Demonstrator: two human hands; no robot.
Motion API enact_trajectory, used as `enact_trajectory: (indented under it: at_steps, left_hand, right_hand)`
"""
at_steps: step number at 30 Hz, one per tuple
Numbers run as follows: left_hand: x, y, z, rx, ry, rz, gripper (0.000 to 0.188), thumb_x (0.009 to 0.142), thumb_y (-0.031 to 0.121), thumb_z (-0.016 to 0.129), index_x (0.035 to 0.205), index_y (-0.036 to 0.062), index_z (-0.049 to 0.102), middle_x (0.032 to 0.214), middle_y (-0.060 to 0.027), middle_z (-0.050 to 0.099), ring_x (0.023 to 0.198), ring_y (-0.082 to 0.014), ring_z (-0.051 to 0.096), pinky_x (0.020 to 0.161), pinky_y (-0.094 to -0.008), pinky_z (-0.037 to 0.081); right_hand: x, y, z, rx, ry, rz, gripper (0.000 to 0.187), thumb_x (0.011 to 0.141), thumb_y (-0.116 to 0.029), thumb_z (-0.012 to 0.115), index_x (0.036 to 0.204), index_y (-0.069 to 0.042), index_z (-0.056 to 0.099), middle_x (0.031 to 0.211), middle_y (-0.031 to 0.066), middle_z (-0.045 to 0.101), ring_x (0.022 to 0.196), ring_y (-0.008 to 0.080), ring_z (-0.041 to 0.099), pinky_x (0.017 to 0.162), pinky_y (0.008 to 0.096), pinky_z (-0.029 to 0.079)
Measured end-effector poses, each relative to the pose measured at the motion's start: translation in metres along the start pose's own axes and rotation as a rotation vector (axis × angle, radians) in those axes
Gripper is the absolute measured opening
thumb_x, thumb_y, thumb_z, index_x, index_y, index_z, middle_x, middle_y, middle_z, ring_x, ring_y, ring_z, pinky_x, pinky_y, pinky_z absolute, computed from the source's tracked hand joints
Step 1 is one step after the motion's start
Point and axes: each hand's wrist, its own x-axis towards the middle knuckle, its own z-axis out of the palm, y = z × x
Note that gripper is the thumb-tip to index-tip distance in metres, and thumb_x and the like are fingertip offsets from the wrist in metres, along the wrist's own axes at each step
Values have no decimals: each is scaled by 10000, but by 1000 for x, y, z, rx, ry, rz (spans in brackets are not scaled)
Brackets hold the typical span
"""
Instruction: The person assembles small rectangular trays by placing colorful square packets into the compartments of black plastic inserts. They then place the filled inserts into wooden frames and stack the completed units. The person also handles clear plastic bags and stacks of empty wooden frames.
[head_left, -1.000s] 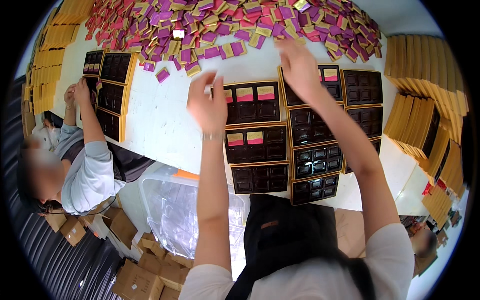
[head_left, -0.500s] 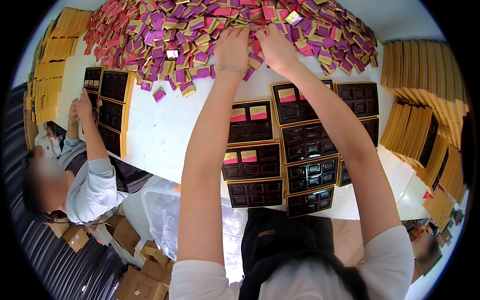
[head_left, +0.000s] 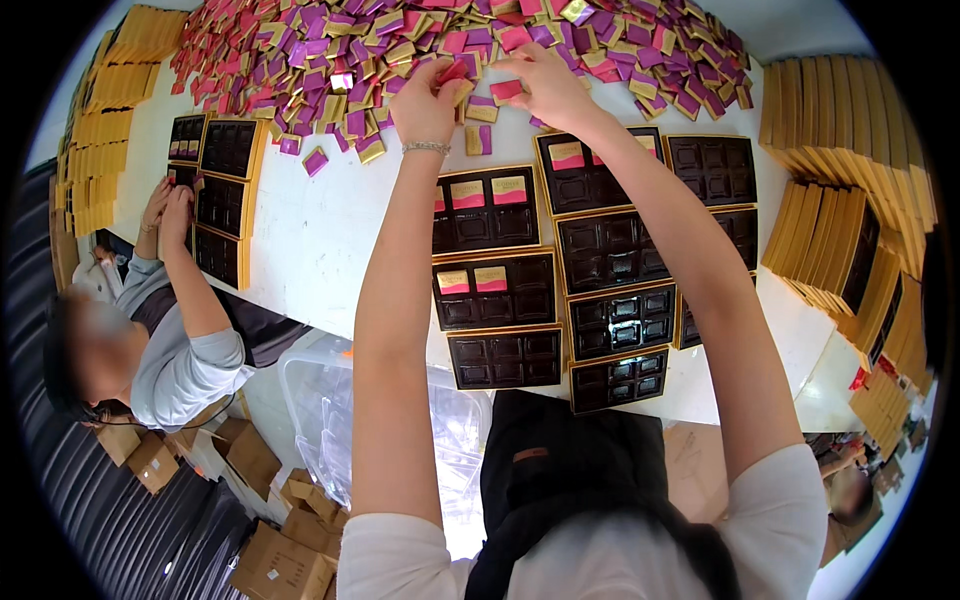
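Observation:
My left hand (head_left: 424, 105) pinches a red wrapped chocolate (head_left: 453, 72) at the near side of the big pile of wrapped chocolates (head_left: 330, 60). Just to its right, my right hand (head_left: 550, 90) has thumb and fingers closed about another red wrapped chocolate (head_left: 507, 90). A purple-and-gold chocolate (head_left: 479, 139) lies on the table below, between the hands. Nearer to me are dark compartment trays with gold edges. One tray (head_left: 488, 228) has pink-and-gold pieces along its far row, and the tray below it (head_left: 495, 308) has two. My right forearm partly covers a further tray (head_left: 572, 190) with pink-and-gold pieces.
More dark trays (head_left: 617, 250) stand in rows on the white table (head_left: 310, 235). Stacked gold-edged trays (head_left: 830, 130) line the right side, others the far left. At left, a co-worker's hands (head_left: 170, 215) work over trays. A clear plastic bin (head_left: 325, 420) and cardboard boxes (head_left: 285, 565) sit below.
Both hands have drawn back toward me from deeper in the pile, the left also shifting left. Red chocolates now show at their fingertips. The view has shifted slightly.

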Motion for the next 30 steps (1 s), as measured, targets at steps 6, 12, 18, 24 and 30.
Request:
enact_trajectory:
  at_steps: [6, 12, 18, 24, 30]
  left_hand:
    - [-21, -28, -20, 299, -80, 380, 222, 785, 166, 712, 994, 89, 718, 946, -72, 705, 832, -211, 675, 718, -311, 518]
    - [-49, -17, -42, -181, 34, -29, 295, 809, 227, 738, 1029, 34, 703, 833, -85, 717, 727, -165, 687, 649, -292, 532]
    - [-94, -8, -71, -595, -147, -312, 246, 909, 130, 635, 1083, -34, 579, 848, -95, 699, 745, -145, 690, 604, -209, 519]
    - [-161, 3, -91, -599, -262, -392, 175, 908, 83, 616, 1041, -28, 595, 858, -76, 681, 745, -128, 670, 636, -230, 543]
    - [-229, -2, -88, -559, -287, -483, 153, 895, 70, 630, 998, -40, 603, 862, -81, 673, 740, -112, 654, 627, -237, 563]
  right_hand:
    - [-2, -21, -1, -315, -144, -156, 200, 797, -78, 649, 993, -87, 690, 1050, 95, 612, 1000, 315, 600, 809, 410, 519]
    - [-23, -42, -32, 657, -102, 224, 238, 894, -117, 610, 1114, -46, 665, 917, 98, 690, 777, 228, 675, 658, 314, 537]
    - [-68, -86, -57, 1093, -210, 428, 314, 914, -122, 610, 1208, -18, 573, 882, 128, 676, 746, 169, 677, 666, 256, 549]
    - [-154, -118, -45, 517, -172, 263, 164, 847, -34, 606, 991, -37, 686, 864, 122, 653, 826, 294, 637, 731, 349, 500]
    - [-202, -118, -19, 315, -150, 182, 151, 797, 4, 640, 935, -49, 671, 875, 98, 654, 836, 303, 617, 724, 388, 508]
